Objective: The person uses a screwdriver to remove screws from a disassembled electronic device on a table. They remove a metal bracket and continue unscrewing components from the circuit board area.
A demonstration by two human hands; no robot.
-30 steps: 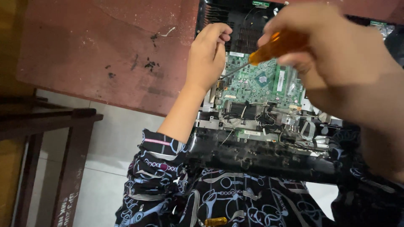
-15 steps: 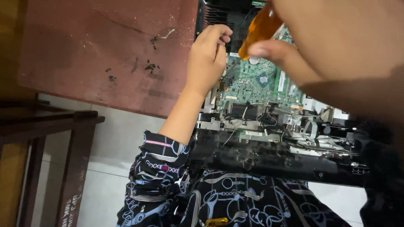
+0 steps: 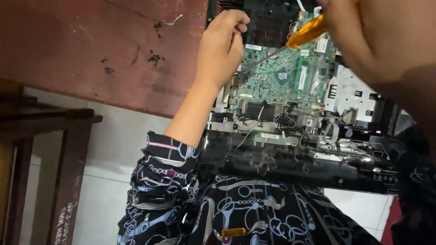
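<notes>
Opened laptop chassis (image 3: pixel 290 159) lies at the edge of a worn reddish tabletop (image 3: pixel 91 50), its near edge overhanging toward the person's lap. The cover is already off: the green circuit board (image 3: pixel 281 77) is fully exposed, with a black fan-and-vent area (image 3: pixel 272 27) above it and a bare metal bracket (image 3: pixel 349 93) to the right. Loose cables and connectors cross the lower part of the board. Judged from this, disassembly is well along, but the board is not yet lifted out and sits flat in the shell.

Right hand (image 3: pixel 386 41), close to the camera and blurred: grip clamped on the orange handle of a screwdriver (image 3: pixel 306 32). The thin metal shaft runs down and left, its tip reaching the upper left part of the board, close beside the left hand. Whether the tip sits in a screw head cannot be told.

Left hand (image 3: pixel 222 45): fingers curled together at the board's upper left corner, resting against the chassis edge. Whether anything small is pinched in them cannot be told.

Other items: dark specks and a pale scrap on the tabletop, a second orange-handled tool (image 3: pixel 234 232) lying on the patterned dark clothing, a dark wooden bench (image 3: pixel 50 118) at left over white floor tiles.
</notes>
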